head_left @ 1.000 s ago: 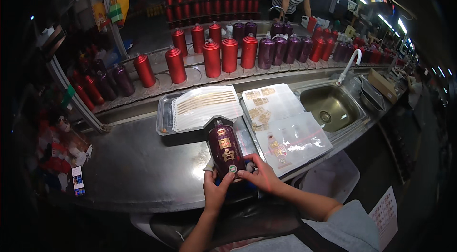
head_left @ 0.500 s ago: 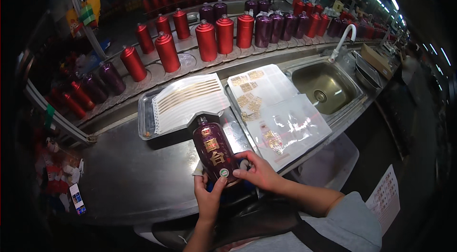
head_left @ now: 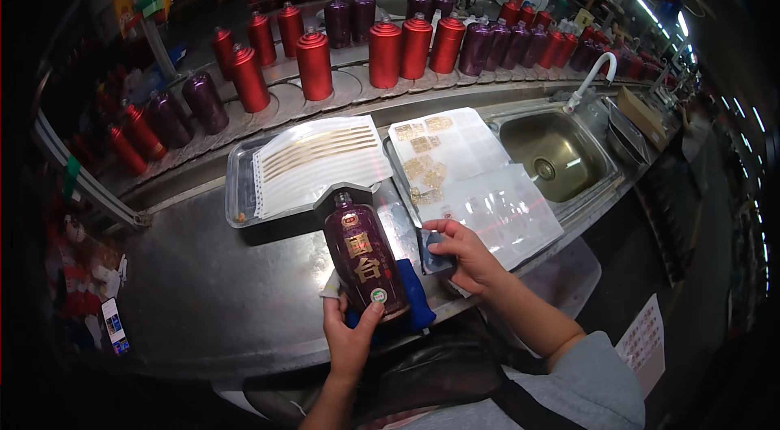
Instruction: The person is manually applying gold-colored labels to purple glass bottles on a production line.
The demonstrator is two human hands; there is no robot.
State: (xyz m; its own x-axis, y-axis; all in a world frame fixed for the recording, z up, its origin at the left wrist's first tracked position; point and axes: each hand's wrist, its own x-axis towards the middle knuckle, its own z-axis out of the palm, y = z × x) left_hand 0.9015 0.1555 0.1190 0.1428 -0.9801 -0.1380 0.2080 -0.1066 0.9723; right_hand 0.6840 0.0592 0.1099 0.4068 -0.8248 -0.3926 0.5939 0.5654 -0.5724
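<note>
A dark purple bottle [head_left: 375, 233] with gold characters and a small round green-and-white sticker leans back with its neck away from me, over a blue cloth [head_left: 417, 300]. My left hand [head_left: 351, 337] grips its lower left side, thumb on the front near the sticker. A grey angular support [head_left: 321, 204] shows behind the bottle's neck. To the right of the bottle, my right hand [head_left: 470, 258] pinches a small blue-grey flat piece [head_left: 436, 255], possibly a scraper; its exact kind is unclear. That hand is apart from the bottle, over the near left edge of the plastic-covered sheets [head_left: 512, 215].
Beyond the steel worktop [head_left: 211, 292], a clear tray [head_left: 236, 215] carries a white sheet with gold strips [head_left: 321, 150]. Gold decals [head_left: 422, 170] lie on white paper, left of a sink [head_left: 561, 158] with a white faucet [head_left: 597, 73]. Red bottles [head_left: 314, 69] and purple bottles line a conveyor behind.
My right hand has let go of the bottle and moved right, now holding the blue-grey piece. My left hand stays on the bottle. The conveyor bottles have shifted right.
</note>
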